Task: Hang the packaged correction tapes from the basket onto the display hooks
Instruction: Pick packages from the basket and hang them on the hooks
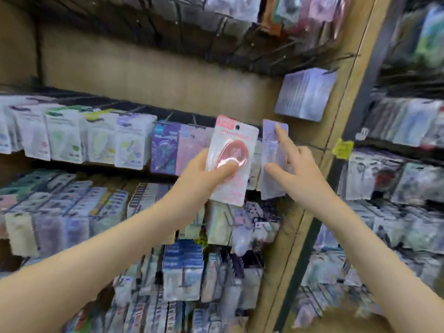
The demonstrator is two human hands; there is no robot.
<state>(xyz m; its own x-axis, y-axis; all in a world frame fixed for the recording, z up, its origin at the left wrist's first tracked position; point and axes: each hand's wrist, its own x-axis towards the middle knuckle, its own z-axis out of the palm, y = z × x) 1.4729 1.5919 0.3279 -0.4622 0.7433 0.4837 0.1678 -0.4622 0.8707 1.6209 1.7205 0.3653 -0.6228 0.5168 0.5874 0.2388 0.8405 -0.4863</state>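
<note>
— At the middle hook row point(195, 121), where is the pink-and-white carded correction tape pack point(236, 143)?
— Upright in front of the hanging packs point(165, 147), clasped by the left hand point(204, 174), thumb across its blister.
— And the right hand point(302, 174)?
— Fingers extended, forefinger touching a lilac plastic pack point(269, 145) just beside it; nothing grasped.
</note>
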